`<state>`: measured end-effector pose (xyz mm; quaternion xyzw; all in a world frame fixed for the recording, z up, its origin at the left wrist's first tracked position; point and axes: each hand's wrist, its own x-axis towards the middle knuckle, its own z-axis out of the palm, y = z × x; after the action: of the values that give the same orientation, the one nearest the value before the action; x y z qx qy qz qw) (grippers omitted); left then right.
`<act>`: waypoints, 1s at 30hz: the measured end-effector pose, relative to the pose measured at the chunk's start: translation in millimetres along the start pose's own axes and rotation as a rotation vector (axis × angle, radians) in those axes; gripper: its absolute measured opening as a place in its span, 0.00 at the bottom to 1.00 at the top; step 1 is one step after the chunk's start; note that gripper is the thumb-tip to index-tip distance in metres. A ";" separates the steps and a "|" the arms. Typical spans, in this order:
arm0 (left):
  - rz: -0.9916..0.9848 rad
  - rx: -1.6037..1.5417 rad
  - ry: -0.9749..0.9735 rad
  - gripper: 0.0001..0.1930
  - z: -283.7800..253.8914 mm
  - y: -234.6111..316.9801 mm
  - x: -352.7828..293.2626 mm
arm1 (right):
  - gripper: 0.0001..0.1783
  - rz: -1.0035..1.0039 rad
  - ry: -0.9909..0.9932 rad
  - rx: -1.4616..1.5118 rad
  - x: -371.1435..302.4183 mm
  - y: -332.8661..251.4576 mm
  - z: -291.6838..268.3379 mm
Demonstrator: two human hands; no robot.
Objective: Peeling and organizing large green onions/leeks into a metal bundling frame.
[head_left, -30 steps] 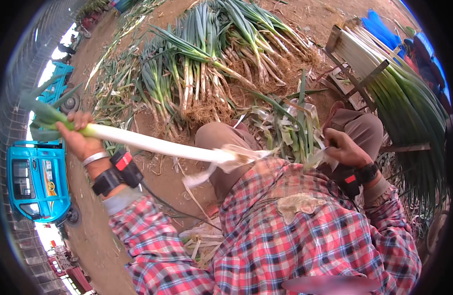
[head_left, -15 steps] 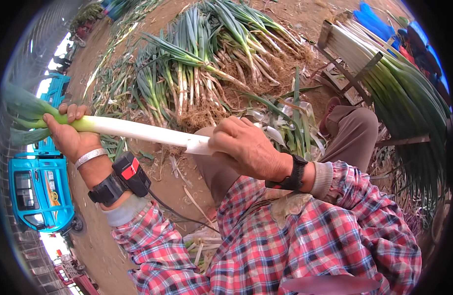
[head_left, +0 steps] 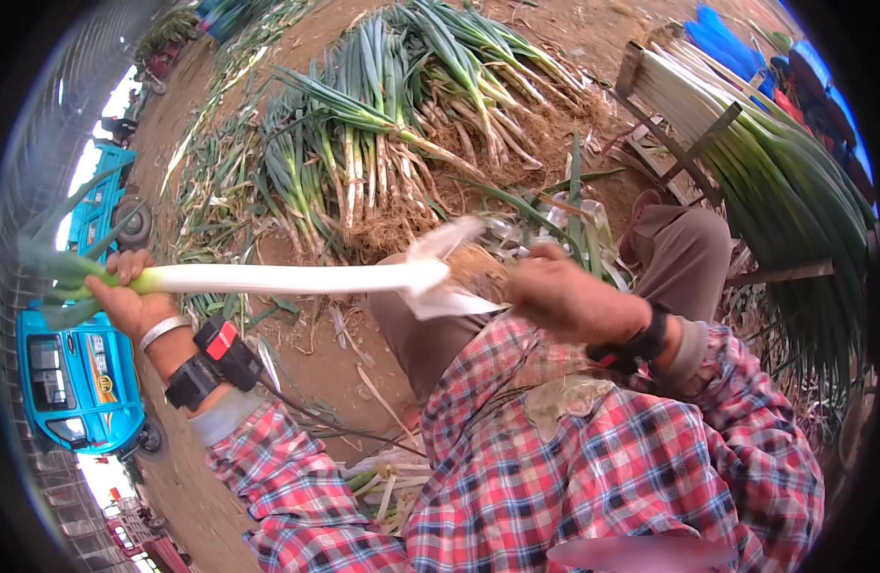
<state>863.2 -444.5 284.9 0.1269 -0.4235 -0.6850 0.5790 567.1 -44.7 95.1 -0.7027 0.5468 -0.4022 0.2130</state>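
Note:
My left hand (head_left: 134, 298) is closed around a long green onion (head_left: 287, 278), at the point where its green leaves meet the white stalk. The stalk lies nearly level across in front of me. Pale outer skin (head_left: 449, 304) splits away from its right end in loose flaps, one up and one down. Close by the lower flap is my right hand (head_left: 566, 294), smeared by motion with its fingers curled. The skin's tip runs up to these fingers, but the grip itself is partly hidden.
A heap of rooted green onions (head_left: 373, 143) lies on the ground ahead. At right, cleaned ones rest in a wooden rack (head_left: 688, 153). Peeled skins (head_left: 593, 224) litter the ground by my foot. A blue truck (head_left: 82, 377) stands at left. A cable (head_left: 335, 420) hangs from my left wrist.
My right hand has moved right, away from the stalk's end, and the outer skin there has come loose in flaps. My left hand has shifted slightly left and down with the green onion.

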 end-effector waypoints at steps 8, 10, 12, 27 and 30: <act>0.125 0.045 -0.029 0.25 17.2 12.9 -12.0 | 0.30 0.472 0.143 0.592 29.0 -14.3 11.3; 0.153 -0.022 -0.062 0.24 17.4 -1.7 -17.9 | 0.29 0.311 0.350 0.852 52.2 -4.5 43.1; 0.212 -0.045 0.036 0.20 36.4 -24.1 -34.9 | 0.26 0.358 0.402 0.918 60.1 0.2 45.6; 0.184 -0.026 -0.121 0.21 3.3 36.6 -31.6 | 0.28 0.543 -0.068 -0.423 -59.8 60.3 -52.4; 0.143 -0.084 -0.199 0.20 25.0 28.6 -34.2 | 0.29 0.046 0.236 0.052 17.1 24.0 -27.5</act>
<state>876.4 -402.0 310.1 0.0035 -0.4577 -0.6684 0.5863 532.1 -64.4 99.2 -0.6319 0.5735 -0.4913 0.1743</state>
